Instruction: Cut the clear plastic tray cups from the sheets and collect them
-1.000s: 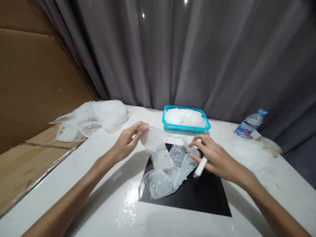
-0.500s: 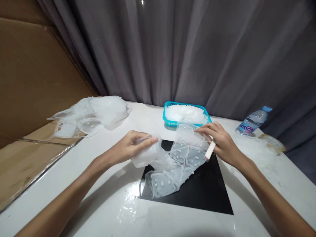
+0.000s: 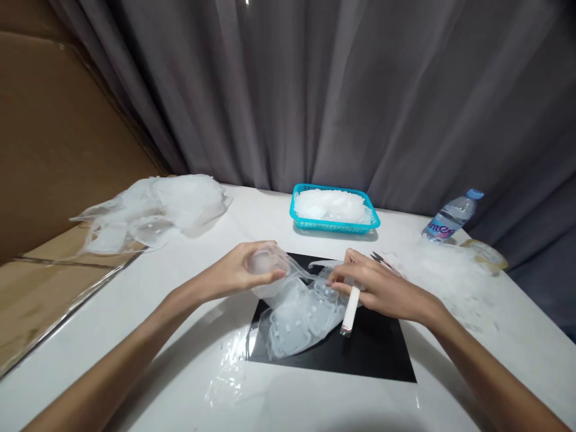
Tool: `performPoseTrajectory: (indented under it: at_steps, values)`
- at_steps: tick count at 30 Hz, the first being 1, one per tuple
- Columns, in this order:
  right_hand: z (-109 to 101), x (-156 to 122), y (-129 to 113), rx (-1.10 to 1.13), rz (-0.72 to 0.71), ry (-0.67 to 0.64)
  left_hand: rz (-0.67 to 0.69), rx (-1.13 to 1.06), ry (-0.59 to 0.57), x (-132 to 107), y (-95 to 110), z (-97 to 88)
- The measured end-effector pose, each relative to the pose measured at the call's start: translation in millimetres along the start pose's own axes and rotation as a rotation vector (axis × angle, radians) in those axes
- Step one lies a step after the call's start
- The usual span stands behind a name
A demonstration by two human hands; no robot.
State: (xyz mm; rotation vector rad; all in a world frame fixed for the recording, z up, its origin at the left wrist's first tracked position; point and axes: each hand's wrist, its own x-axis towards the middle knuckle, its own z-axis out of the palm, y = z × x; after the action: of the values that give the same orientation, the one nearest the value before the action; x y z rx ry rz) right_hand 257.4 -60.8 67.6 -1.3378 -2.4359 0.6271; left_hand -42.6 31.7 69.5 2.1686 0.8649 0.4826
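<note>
2 hands (image 3: 229, 270) (image 3: 382, 289) on translucent pieces (image 3: 292, 329); black mat (image 3: 380, 355) open toward near-right corner.

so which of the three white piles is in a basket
The middle pile, inside the blue basket; the left pile and right pile have no basket.

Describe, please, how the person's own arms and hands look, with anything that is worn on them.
The left forearm and right forearm are slim and bare, with no sleeve showing. The left hand and right hand are ungloved. I see no watch or bracelet; some fingers are partly hidden.
</note>
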Motion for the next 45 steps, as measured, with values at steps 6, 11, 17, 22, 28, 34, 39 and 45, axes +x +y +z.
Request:
performPoseTrajectory:
  at_steps: [6,11,17,22,28,34,39,45]
  values:
    - [13.5,10.6,-13.7,-0.050,0.016,0.124,0.004,0.098,0.059,-3.3,10.7,14.8]
    - [24.4,16.4,-16.1,-0.047,-0.091,0.207,0.058,0.249,0.055,-5.4,18.9,36.8]
    - [39.2,19.4,-14.0,-0.153,-0.147,0.322,0.239,0.401,0.201,-9.5,20.3,52.8]
    - [50.6,20.1,-19.6,-0.297,-0.170,0.445,0.264,0.349,0.178,-9.5,14.5,67.8]
    - [53.3,24.2,6.0,-0.415,0.042,0.506,0.413,0.312,-0.062,-7.5,10.8,62.1]
    - [17.2,10.3,41.0,-0.369,0.273,0.495,0.238,-0.014,-0.177,-7.1,9.1,36.8]
    - [-11.1,-6.2,44.8,-0.474,0.411,0.227,-0.012,-0.080,0.256,5.3,-13.4,0.3]
    - [-22.4,-25.9,59.3,-0.443,0.441,-0.141,-0.261,0.068,0.288,2.5,-43.4,-41.1]
